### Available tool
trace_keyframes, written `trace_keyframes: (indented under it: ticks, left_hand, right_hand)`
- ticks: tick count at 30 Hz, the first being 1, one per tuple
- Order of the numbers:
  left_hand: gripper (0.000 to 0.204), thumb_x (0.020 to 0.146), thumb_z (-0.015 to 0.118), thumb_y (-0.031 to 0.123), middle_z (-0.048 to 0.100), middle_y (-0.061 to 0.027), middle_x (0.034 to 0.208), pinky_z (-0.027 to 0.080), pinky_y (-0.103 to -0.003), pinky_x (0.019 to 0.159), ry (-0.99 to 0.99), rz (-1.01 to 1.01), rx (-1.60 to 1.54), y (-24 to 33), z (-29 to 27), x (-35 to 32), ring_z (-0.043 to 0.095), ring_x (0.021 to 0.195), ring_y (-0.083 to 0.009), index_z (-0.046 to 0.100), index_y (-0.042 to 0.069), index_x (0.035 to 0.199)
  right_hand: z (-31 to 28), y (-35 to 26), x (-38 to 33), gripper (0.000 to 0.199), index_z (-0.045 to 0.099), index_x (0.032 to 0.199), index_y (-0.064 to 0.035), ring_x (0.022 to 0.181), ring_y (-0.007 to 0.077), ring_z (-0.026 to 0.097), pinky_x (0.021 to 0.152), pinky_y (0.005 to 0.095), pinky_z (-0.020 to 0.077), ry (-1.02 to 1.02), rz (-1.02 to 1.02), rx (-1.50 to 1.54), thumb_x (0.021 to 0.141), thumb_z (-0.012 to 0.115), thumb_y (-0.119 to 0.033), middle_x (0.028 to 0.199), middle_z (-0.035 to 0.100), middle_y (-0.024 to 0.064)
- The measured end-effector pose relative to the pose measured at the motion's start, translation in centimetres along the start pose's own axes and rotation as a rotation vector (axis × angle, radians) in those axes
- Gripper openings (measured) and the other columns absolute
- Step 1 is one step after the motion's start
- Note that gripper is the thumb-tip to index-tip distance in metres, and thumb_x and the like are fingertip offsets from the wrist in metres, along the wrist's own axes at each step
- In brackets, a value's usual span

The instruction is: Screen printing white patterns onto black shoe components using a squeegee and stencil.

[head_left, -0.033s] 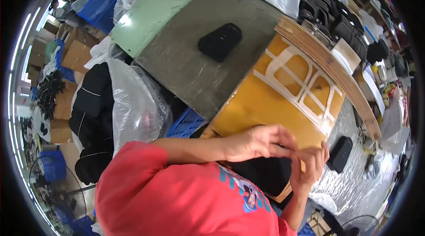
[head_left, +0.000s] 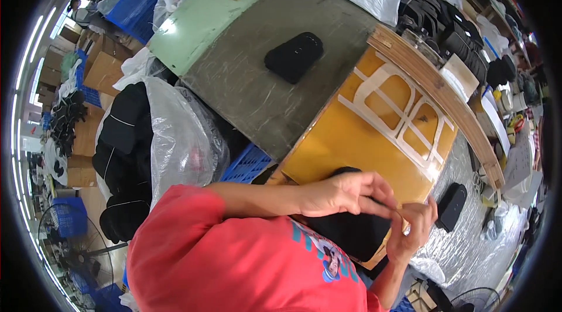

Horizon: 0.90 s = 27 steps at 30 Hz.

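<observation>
My left hand [head_left: 355, 193] and my right hand [head_left: 411, 231] meet at their fingertips over the near edge of the yellow board [head_left: 328, 148]. Both have their fingers pinched together; whatever is between them, if anything, is too small to make out. Under and behind my left wrist lies a black fabric piece [head_left: 357, 233], partly covered by my forearm and close against my body. Pale curved template strips [head_left: 374, 111] lie on the far part of the board. Farther off, a black tapered padded piece [head_left: 294, 57] rests on the grey board.
A wooden bar [head_left: 436, 92] lies along the yellow board's right edge. Right of my hands, another black piece [head_left: 451, 206] sits on a silvery sheet. At left, a plastic bag [head_left: 184, 130] stands beside black padded pieces [head_left: 122, 130]. A blue crate [head_left: 249, 162] is below the grey board.
The view has shifted slightly. More of the black fabric piece's rounded tip shows above my left wrist. My hands stay together at the fingertips.
</observation>
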<state>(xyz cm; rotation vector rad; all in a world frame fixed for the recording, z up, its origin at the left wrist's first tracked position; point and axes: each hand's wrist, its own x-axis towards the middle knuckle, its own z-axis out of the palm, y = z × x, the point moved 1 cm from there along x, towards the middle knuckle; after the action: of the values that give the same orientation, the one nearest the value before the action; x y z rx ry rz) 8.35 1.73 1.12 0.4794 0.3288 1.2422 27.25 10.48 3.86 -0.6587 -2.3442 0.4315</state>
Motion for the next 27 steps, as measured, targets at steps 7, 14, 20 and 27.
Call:
trace_keyframes:
  ticks: [7,14,20,27]
  left_hand:
    - [0.043,0.08,0.039,-0.009,0.057,-0.0083,0.116,0.043,-0.034,0.099,0.11,0.157,0.688,2.3,-2.4,0.0,0.062,0.106,-0.0188,0.051,0.002,0.119]
    - [0.035,0.088,0.049,-0.001,0.062,-0.0138,0.117,0.044,-0.035,0.098,0.43,0.235,1.436,5.9,-6.2,-0.7,0.06,0.112,-0.0229,0.055,-0.002,0.123]
    - [0.065,0.086,0.059,0.011,0.038,-0.0179,0.143,0.027,-0.039,0.113,0.111,-0.025,1.548,2.6,-6.0,0.5,0.036,0.137,-0.0326,0.035,0.002,0.145]
    - [0.06,0.082,0.059,0.005,0.044,-0.0175,0.141,0.03,-0.04,0.112,0.015,-0.221,1.433,2.4,-5.9,-0.4,0.041,0.134,-0.0322,0.041,0.002,0.14]
  right_hand:
    - [-8.9,10.5,-21.9,0.025,0.067,0.097,0.0022,0.072,0.0155,0.053,0.074,0.0298,0.047,0.529,1.16,-0.181,0.095,0.058,-0.021,0.089,0.064,0.0071]
    - [-9.9,12.0,-39.2,0.04,0.062,0.117,-0.0001,0.079,0.0212,0.061,0.073,0.0332,0.0494,0.17,0.928,-0.645,0.084,0.073,-0.019,0.089,0.067,0.0135]
    - [-3.9,5.7,-13.9,0.023,0.065,0.096,0.0011,0.068,0.0156,0.056,0.064,0.0297,0.0458,0.13,0.899,-0.04,0.083,0.072,-0.017,0.08,0.06,0.0088]
    - [0.8,2.8,-5.3,0.052,0.06,0.121,-0.0049,0.095,0.032,0.059,0.08,0.0421,0.0481,-0.343,0.479,0.112,0.074,0.078,-0.017,0.112,0.059,0.0132]
